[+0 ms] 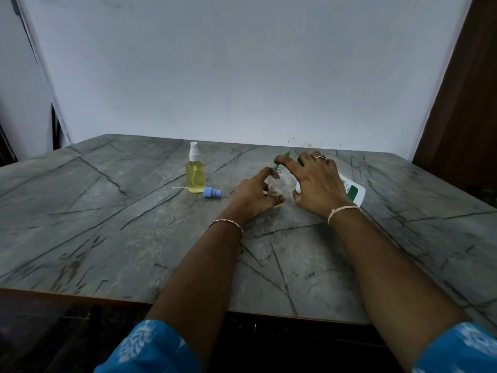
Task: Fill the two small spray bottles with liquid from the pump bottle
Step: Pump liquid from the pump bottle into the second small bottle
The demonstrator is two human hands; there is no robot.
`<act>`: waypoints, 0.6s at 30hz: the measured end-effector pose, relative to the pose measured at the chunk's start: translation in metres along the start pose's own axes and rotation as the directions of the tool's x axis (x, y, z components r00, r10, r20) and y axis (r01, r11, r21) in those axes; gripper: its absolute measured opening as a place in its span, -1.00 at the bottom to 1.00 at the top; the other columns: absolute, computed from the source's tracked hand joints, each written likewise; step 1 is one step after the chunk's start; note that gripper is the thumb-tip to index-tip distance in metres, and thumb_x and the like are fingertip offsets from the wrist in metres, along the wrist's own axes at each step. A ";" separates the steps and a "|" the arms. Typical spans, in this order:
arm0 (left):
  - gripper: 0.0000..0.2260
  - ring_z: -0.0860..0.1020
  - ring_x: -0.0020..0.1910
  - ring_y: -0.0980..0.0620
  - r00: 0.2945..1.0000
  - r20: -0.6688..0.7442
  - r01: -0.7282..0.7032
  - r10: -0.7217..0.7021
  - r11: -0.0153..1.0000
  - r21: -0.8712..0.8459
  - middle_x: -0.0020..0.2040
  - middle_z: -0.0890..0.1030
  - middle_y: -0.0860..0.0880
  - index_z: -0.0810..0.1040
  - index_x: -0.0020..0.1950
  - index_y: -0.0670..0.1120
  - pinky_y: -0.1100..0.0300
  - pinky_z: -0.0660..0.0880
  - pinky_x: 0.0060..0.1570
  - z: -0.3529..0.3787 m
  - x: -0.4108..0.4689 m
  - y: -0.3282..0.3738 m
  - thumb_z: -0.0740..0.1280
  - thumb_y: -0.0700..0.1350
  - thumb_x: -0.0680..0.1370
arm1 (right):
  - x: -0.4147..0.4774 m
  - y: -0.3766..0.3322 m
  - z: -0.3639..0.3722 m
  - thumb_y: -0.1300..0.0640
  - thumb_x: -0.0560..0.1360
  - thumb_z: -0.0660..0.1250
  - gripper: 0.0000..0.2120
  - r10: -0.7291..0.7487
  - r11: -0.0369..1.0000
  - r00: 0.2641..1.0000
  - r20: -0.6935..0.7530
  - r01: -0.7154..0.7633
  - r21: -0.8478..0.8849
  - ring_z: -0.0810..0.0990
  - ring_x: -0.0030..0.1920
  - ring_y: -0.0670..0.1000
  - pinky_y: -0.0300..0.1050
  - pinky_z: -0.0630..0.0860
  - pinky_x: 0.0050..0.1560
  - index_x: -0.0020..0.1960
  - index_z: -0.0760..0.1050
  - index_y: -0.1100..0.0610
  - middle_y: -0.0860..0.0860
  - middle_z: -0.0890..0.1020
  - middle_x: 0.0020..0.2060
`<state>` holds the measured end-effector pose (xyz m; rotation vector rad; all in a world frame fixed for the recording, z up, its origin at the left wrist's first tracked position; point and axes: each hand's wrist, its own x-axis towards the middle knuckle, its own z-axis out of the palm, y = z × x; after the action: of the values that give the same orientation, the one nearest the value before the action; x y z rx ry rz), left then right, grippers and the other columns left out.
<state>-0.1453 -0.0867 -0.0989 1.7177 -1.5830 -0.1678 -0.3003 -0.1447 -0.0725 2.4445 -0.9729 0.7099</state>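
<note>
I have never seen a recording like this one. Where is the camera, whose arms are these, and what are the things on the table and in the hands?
There is no machine here. A person works with two bare hands, and the single picture comes from a camera worn on the head, looking forward and down. That is why the arms enter from the bottom edge.

On the grey table stands a capped spray bottle full of yellow liquid. Beside it lies a loose blue spray cap with its tube.

The left hand holds a small open bottle upright on the table. The right hand grips the white pump bottle, which is tilted so that its green spout points at the open bottle's mouth. That bottle seems to hold only a little liquid.
</note>
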 end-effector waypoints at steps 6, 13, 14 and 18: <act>-0.48 0.62 -0.04 -0.03 1.000 0.005 0.008 -0.008 1.000 -0.008 0.05 0.63 -0.04 0.39 0.31 0.06 0.13 0.54 0.03 0.000 0.000 0.001 0.48 0.06 0.41 | -0.001 0.000 -0.001 0.06 0.37 0.40 -0.20 0.013 1.000 1.000 0.020 -0.014 0.023 0.43 0.20 0.17 0.12 0.39 0.15 0.48 0.07 -0.16 0.08 0.51 0.13; -0.44 0.63 0.00 -0.03 1.000 0.008 0.003 -0.003 1.000 -0.010 0.09 0.64 -0.05 0.37 0.35 0.04 0.11 0.54 0.07 0.000 0.000 0.000 0.48 0.05 0.41 | 0.005 -0.005 0.001 0.11 0.34 0.39 -0.38 0.018 0.997 0.999 -0.037 -0.015 0.076 0.45 0.17 0.16 0.13 0.39 0.14 0.33 0.24 -0.08 0.07 0.53 0.11; -0.44 0.63 -0.01 -0.02 1.000 0.011 0.003 -0.003 1.000 -0.013 0.09 0.64 -0.05 0.37 0.35 0.05 0.12 0.54 0.07 0.000 0.000 0.000 0.48 0.06 0.41 | 0.005 -0.005 0.001 0.11 0.34 0.39 -0.37 0.015 0.998 0.999 -0.042 -0.013 0.066 0.45 0.17 0.16 0.13 0.39 0.14 0.34 0.24 -0.08 0.07 0.53 0.11; -0.49 0.63 -0.04 -0.01 1.000 0.011 0.021 -0.020 0.999 -0.040 0.05 0.64 -0.04 0.39 0.29 0.07 0.11 0.54 0.06 0.001 0.000 -0.001 0.48 0.06 0.41 | 0.002 0.000 0.002 0.08 0.35 0.39 -0.27 0.003 1.000 1.000 -0.026 -0.003 0.013 0.44 0.17 0.17 0.12 0.40 0.12 0.44 0.16 -0.12 0.08 0.53 0.11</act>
<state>-0.1448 -0.0875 -0.1003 1.7053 -1.5602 -0.2179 -0.2981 -0.1467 -0.0731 2.4387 -0.9651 0.7495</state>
